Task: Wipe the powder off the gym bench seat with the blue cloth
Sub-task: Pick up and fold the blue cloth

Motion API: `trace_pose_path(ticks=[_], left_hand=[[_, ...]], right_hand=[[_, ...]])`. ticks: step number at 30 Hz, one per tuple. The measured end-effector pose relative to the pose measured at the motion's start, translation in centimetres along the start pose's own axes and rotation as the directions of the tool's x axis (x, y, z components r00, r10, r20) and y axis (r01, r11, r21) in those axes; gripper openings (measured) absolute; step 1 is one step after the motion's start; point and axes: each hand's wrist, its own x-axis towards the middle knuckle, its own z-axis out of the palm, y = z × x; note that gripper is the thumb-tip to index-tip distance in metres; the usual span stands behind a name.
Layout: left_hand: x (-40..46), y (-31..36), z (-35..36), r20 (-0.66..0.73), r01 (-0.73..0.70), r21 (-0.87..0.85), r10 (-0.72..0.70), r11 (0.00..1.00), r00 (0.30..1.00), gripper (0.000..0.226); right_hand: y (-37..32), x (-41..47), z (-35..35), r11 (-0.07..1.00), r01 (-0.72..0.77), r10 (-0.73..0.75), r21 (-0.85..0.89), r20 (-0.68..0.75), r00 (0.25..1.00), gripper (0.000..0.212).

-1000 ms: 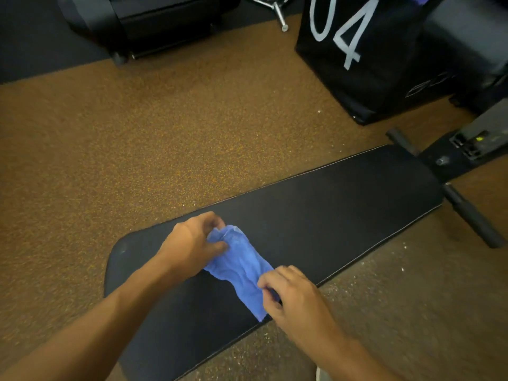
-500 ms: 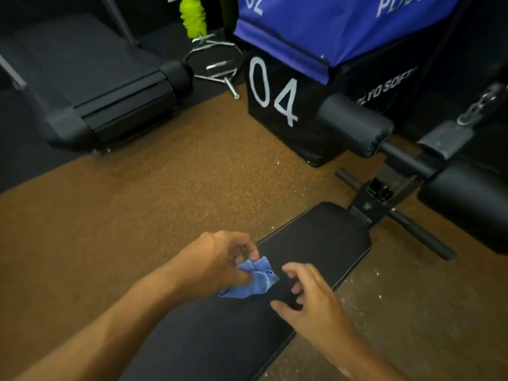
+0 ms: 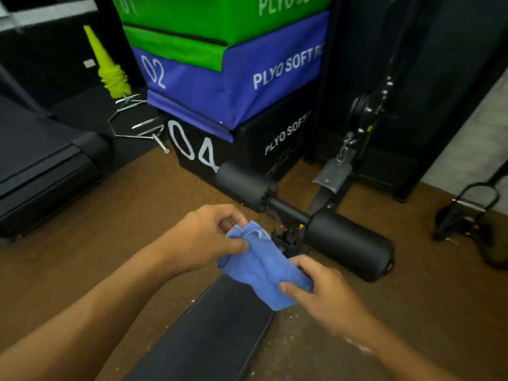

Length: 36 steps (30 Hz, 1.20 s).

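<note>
Left hand (image 3: 204,237) fingers pinch the far end of the blue cloth (image 3: 259,266); right hand (image 3: 320,294) fingers pinch its near end. The cloth, rumpled and partly bunched, hangs above the bench seat (image 3: 209,331) far end. White specks lie beside the seat.

The cloth (image 3: 261,268) is plain blue. The bench seat (image 3: 217,328) is black, as are its foam rollers (image 3: 349,244). The floor (image 3: 90,251) is speckled brown. Stacked plyo boxes run green (image 3: 220,20), blue (image 3: 236,78) and black (image 3: 247,144), with white lettering. The cones (image 3: 110,70) are neon yellow.
</note>
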Motion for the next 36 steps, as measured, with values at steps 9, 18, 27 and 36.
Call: trace_pose_path(ticks=[9, 18, 27, 36], left_hand=[[12.0, 5.0, 8.4, 0.005, 0.049, -0.101, -0.049, 0.994, 0.999, 0.016], [19.3, 5.8, 13.8, -0.007, 0.082, 0.008, -0.082, 0.997, 0.997, 0.01], [20.3, 5.4, 15.3, -0.028, 0.08, 0.158, -0.077, 0.984, 0.997, 0.013], [17.4, 5.4, 15.6, 0.117, -0.442, 0.525, 0.452, 0.727, 0.884, 0.056]], right_hand=[[4.9, -0.9, -12.9, 0.988, -0.126, 0.095, -0.087, -0.296, 0.95, 0.021], [9.4, 1.3, -16.2, 0.96, -0.278, 0.242, -0.027, -0.418, 0.876, 0.014], [11.7, 1.7, -15.1, 0.936, -0.297, 0.197, -0.188, -0.42, 0.886, 0.024], [12.3, 0.3, -14.5, 0.712, 0.069, -0.265, -0.699, -0.177, 0.948, 0.026]])
